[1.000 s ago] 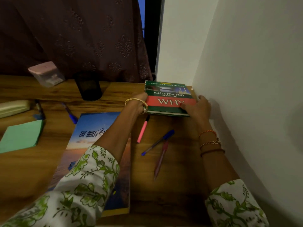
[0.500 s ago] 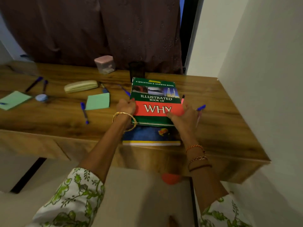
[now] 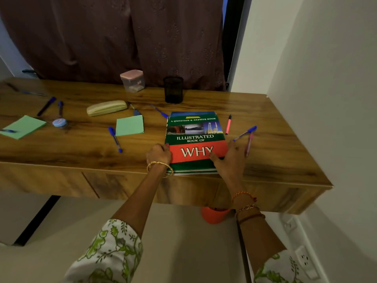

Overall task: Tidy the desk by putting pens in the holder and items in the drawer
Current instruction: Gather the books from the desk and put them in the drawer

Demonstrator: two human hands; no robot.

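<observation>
Both hands hold the green and red book (image 3: 195, 139) at the table's (image 3: 275, 160) front edge, atop a blue book showing at its far end. The left hand (image 3: 158, 155) curls its fingers on the book's left edge; the right hand (image 3: 230, 158) clasps the right edge, thumb on the cover. The black holder (image 3: 173, 89) stands behind, pens (image 3: 244, 133) just right.

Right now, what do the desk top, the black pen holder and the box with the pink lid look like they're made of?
Desk top: wood-grain surface with a smooth sheen, probably laminate rather than solid wood.
Black pen holder: looks like dark metal mesh, slightly see-through, though the dim light leaves this unsure.
Box: clear plastic body, contents faintly visible, under an opaque matte pink lid.
</observation>
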